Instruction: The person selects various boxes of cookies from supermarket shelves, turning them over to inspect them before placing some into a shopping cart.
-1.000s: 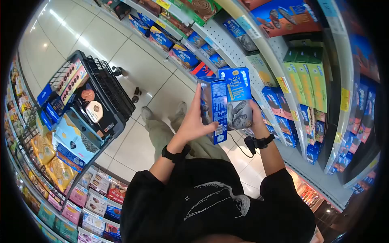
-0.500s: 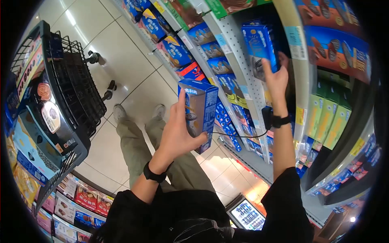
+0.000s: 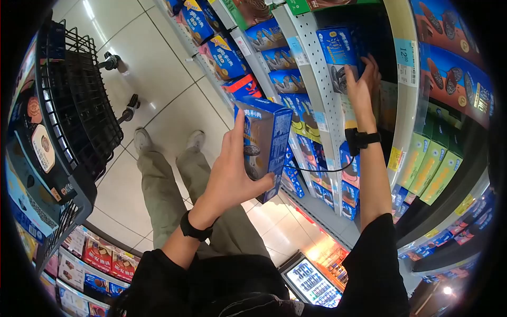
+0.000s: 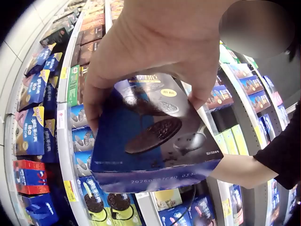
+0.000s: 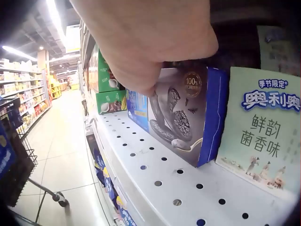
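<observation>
My left hand (image 3: pixel 224 177) grips a blue box of sandwich cookies (image 3: pixel 276 145), fingers along one side and thumb on the other. In the left wrist view, that cookie box (image 4: pixel 155 134) shows dark cookies and a spoon on its face. My right hand (image 3: pixel 363 98) reaches into the shelf and holds a second blue-and-grey cookie box (image 3: pixel 335 50), its thumb on the front. In the right wrist view this second box (image 5: pixel 188 108) stands upright on the perforated metal shelf (image 5: pixel 155 165). The fingers behind it are hidden.
A pale green cookie box (image 5: pixel 263 127) stands right beside the second box. A black wire cart (image 3: pixel 84 100) with packages is at the left on the tiled floor. Stacked green boxes (image 3: pixel 430 158) fill a neighbouring shelf. A cable (image 3: pixel 322 170) hangs from the right wrist.
My right hand has moved from beside the left-hand box to the shelf, carrying the second cookie box there. The left hand keeps its box, now turned somewhat. The cart has shifted left in view.
</observation>
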The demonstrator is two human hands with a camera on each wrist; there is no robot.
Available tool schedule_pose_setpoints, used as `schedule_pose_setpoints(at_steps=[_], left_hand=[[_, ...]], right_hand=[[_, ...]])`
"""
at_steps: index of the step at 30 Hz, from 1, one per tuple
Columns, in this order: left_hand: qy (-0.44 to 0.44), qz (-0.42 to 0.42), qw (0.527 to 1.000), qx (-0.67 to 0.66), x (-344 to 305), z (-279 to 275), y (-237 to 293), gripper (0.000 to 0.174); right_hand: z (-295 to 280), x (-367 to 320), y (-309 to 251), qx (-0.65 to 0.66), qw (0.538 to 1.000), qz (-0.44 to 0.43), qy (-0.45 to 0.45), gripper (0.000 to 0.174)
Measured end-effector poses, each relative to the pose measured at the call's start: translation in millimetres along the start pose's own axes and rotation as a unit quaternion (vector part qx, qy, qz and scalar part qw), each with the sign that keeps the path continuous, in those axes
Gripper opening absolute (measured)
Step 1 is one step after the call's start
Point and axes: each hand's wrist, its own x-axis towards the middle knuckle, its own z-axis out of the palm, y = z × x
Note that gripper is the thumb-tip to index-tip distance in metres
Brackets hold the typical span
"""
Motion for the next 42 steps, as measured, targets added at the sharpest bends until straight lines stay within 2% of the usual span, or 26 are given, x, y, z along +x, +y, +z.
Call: schedule_pose_setpoints(at_steps=[2, 4, 9, 11, 12, 13, 14, 15, 18, 19, 21, 22, 23, 24, 26, 27, 29, 30, 31, 33, 34, 37, 38, 39, 41, 42], left_hand=[[-0.001, -0.013, 0.999, -0.031, 2, 0, 1, 0.115], [0.031, 0.037, 0.998, 0.032, 6, 2, 0, 0.117], [0.036, 0.044, 0.998, 0.038, 15, 6, 2, 0.118], [0.055, 0.062, 0.996, 0.031, 17, 8, 3, 0.119], [0.056, 0.06, 0.996, 0.031, 18, 9, 4, 0.119], [0.06, 0.048, 0.997, 0.026, 19, 10, 6, 0.119], [0.064, 0.039, 0.997, 0.021, 20, 11, 7, 0.119], [0.063, 0.04, 0.997, 0.02, 21, 14, 7, 0.119], [0.097, 0.084, 0.99, 0.059, 24, 21, 11, 0.119], [0.102, 0.07, 0.991, 0.046, 24, 24, 14, 0.119], [0.109, 0.054, 0.992, 0.032, 25, 28, 15, 0.12], [0.137, 0.097, 0.981, 0.102, 26, 31, 12, 0.115], [0.164, 0.139, 0.962, 0.171, 28, 33, 9, 0.109], [0.165, 0.138, 0.962, 0.171, 29, 33, 5, 0.109], [0.224, 0.233, 0.896, 0.306, 33, 33, -6, 0.084], [0.224, 0.232, 0.896, 0.305, 34, 33, -11, 0.084], [0.268, 0.325, 0.837, 0.349, 34, 34, -24, 0.065], [0.27, 0.328, 0.83, 0.361, 30, 39, -29, 0.058], [0.269, 0.33, 0.83, 0.361, 28, 40, -36, 0.058], [0.254, 0.428, 0.79, 0.359, 25, 41, -46, 0.057], [0.254, 0.432, 0.797, 0.338, 23, 44, -49, 0.054], [0.264, 0.458, 0.781, 0.332, 24, 44, -56, 0.057], [0.261, 0.459, 0.781, 0.332, 25, 42, -59, 0.057], [0.243, 0.451, 0.771, 0.378, 28, 39, -62, 0.06], [0.222, 0.442, 0.758, 0.424, 28, 34, -64, 0.063], [0.182, 0.409, 0.811, 0.376, 28, 31, -60, 0.065]], right_hand=[[-2, 0, -4, 0.01, 1.0, -0.002, -0.012, 0.052], [-4, 1, -6, 0.029, 0.998, 0.038, -0.032, 0.053], [-9, 5, -16, 0.019, 0.999, -0.004, 0.025, 0.053], [-30, 4, -42, 0.119, 0.992, 0.014, 0.037, 0.049], [-48, -3, -67, 0.265, 0.958, 0.101, -0.052, 0.045], [-46, -13, -72, 0.378, 0.923, 0.051, -0.061, 0.045], [-63, -24, -98, 0.441, 0.886, 0.092, -0.107, 0.049], [-74, -33, -110, 0.506, 0.841, 0.087, -0.172, 0.056], [-103, -47, -147, 0.506, 0.77, 0.144, -0.361, 0.074], [-99, -54, -150, 0.505, 0.771, 0.144, -0.36, 0.074], [-86, -70, -151, 0.605, 0.698, 0.202, -0.325, 0.079], [-91, -70, -148, 0.577, 0.688, 0.25, -0.363, 0.081], [-95, -73, -144, 0.577, 0.687, 0.249, -0.364, 0.081], [-98, -75, -138, 0.595, 0.689, 0.225, -0.349, 0.079], [-91, -80, -119, 0.634, 0.691, 0.158, -0.309, 0.074], [-95, -79, -117, 0.634, 0.691, 0.159, -0.309, 0.074], [-106, -75, -113, 0.818, 0.359, 0.32, -0.315, 0.081], [-106, -75, -105, 0.809, 0.328, 0.312, -0.376, 0.084], [-105, -77, -103, 0.809, 0.329, 0.312, -0.374, 0.084], [-104, -84, -103, 0.716, 0.35, 0.331, -0.504, 0.08], [-104, -91, -108, 0.72, 0.371, 0.331, -0.484, 0.076], [-107, -93, -116, 0.752, 0.36, 0.318, -0.451, 0.08], [-106, -95, -116, 0.754, 0.393, 0.334, -0.408, 0.084], [-106, -94, -114, 0.754, 0.392, 0.335, -0.406, 0.084], [-106, -90, -105, 0.681, 0.591, 0.266, -0.34, 0.084], [-106, -90, -101, 0.67, 0.614, 0.268, -0.321, 0.082]])
